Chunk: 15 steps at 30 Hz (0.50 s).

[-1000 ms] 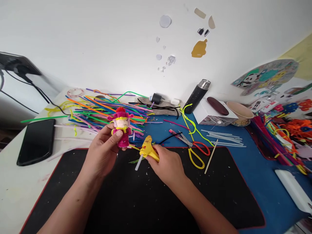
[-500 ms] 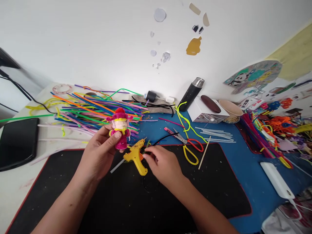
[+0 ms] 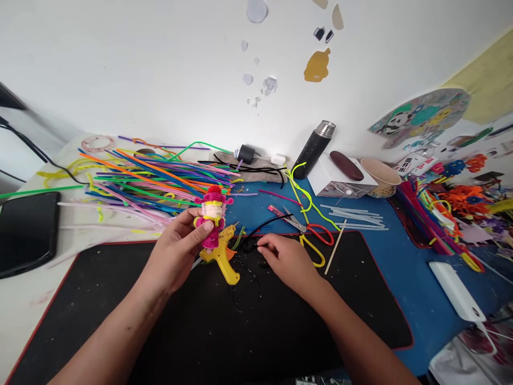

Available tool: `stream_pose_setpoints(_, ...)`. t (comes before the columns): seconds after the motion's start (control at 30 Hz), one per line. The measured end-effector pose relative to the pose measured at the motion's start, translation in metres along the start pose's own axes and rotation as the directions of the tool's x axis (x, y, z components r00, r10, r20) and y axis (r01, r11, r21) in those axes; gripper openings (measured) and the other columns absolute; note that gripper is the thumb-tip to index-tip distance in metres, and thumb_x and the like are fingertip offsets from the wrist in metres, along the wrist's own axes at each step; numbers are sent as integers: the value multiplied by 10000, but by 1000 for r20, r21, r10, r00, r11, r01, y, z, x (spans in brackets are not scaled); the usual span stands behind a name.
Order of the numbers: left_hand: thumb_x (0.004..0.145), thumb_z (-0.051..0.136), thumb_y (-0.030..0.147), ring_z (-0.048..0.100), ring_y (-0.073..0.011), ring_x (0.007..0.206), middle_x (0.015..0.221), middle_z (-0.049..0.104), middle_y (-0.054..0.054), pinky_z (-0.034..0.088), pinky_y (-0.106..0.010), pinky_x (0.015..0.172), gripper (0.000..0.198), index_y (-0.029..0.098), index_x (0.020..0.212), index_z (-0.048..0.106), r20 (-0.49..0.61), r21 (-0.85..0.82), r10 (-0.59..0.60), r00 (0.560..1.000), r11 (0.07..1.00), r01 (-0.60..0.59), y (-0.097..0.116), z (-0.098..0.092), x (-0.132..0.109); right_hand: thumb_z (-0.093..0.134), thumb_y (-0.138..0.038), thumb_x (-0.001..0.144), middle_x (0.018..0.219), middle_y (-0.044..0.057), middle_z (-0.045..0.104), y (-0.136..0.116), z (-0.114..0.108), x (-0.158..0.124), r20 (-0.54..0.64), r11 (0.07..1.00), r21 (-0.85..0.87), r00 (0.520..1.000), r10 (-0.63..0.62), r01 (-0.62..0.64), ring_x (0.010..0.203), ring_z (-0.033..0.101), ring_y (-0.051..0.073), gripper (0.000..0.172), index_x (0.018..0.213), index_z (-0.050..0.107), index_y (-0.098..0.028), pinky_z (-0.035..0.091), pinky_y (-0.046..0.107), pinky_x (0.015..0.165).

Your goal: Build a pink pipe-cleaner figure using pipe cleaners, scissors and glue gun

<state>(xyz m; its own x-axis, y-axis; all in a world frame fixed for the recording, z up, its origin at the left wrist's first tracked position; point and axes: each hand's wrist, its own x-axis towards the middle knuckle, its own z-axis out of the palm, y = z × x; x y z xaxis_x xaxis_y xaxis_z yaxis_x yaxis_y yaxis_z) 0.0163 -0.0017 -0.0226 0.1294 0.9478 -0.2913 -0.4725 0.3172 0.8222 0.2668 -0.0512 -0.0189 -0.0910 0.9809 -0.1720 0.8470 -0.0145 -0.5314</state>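
While the left hand clamps the magenta doll upright between thumb and fingers over the black mat, the right hand bends its fingers toward its thumb, whether around anything I cannot tell. Beneath the doll lies the yellow glue gun, with scissors just beyond the right hand and coloured pipe cleaners heaped at the back left

I sit facing a white wall dotted with pale round patches and one mustard patch; to my right it bears a panda picture beside a yellow area. Soft light falls across my table, whitish left, blue right.
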Motion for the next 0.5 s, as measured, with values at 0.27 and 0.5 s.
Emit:
stream_pose_setpoints(0.27, 697, 1016, 365, 712, -166, 761, 945, 792, -35, 563, -218, 620, 395, 227, 951, 746, 7, -5, 1, 1000, 1000, -1, -3, -1, 1, 644, -220, 1030, 944, 29, 830, 8, 3, 8, 12, 982, -188, 999, -33, 35, 837, 769, 222, 170, 1149, 761, -249, 417, 301, 685)
stream_pose_setpoints(0.5, 687, 1019, 378, 711, -174, 740, 913, 783, -35, 559, -235, 614, 414, 214, 954, 748, -7, 6, 4, 1000, 1000, -4, -2, 1, 0, 628, -212, 1045, 1042, 44, 840, 15, 11, 7, 33, 955, -287, 997, -72, 78, 879, 781, 235, 149, 1143, 737, -240, 376, 303, 655)
